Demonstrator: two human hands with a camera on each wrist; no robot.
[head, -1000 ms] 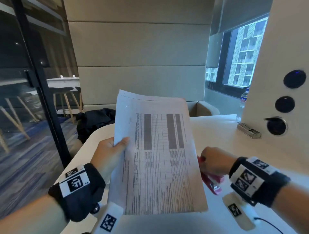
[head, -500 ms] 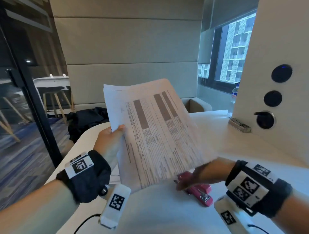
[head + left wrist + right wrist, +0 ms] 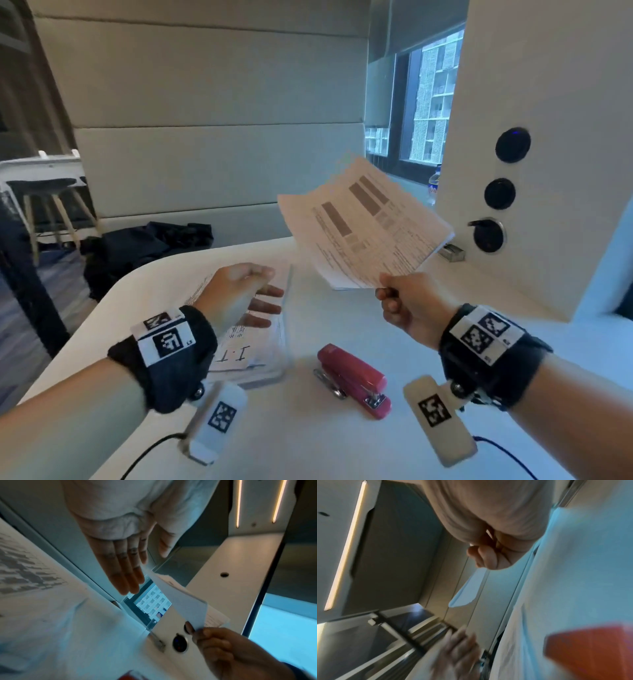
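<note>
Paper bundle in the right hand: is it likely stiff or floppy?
Probably fairly stiff: the paper bundle stands out nearly flat from the right hand. Its far sheets look fanned, so loose pages might slip. Likely light, since a corner pinch carries it.

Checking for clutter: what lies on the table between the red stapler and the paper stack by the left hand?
Nothing; in the head view, only bare white table separates the red stapler from the paper stack.

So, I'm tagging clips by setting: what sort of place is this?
Probably an office meeting booth: padded wall panels behind a white table, round sockets in the side wall, and a red stapler lying near the printed sheets that the right hand holds.
</note>
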